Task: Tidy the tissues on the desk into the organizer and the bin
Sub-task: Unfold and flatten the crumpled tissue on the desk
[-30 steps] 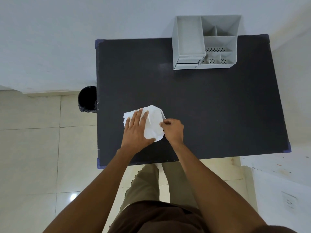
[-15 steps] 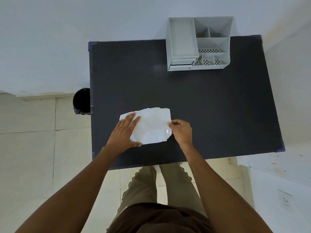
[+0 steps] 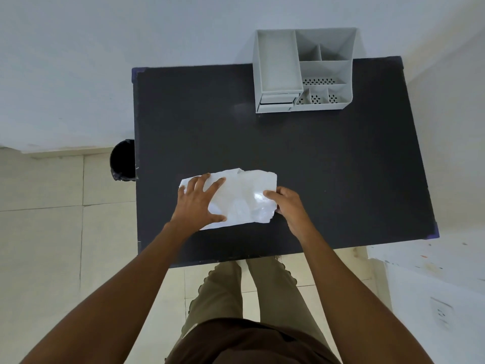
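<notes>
A white tissue (image 3: 241, 198) lies spread nearly flat near the front of the black desk (image 3: 328, 166). My left hand (image 3: 196, 203) presses flat on its left half, fingers apart. My right hand (image 3: 284, 203) pinches the tissue's right edge between thumb and fingers. The grey organizer (image 3: 301, 72) stands at the desk's far edge, its compartments showing nothing inside. A black bin (image 3: 123, 160) sits on the floor by the desk's left side, half hidden by the desk edge.
A white wall runs behind the desk and along its right side. Beige floor tiles lie to the left and below the desk's front edge. My legs stand close to the front edge. A wall socket (image 3: 442, 313) is at the lower right.
The tissue went from a bunched fold to a wide flat sheet. My right hand drew its edge to the right while my left hand stayed pressed on the left part.
</notes>
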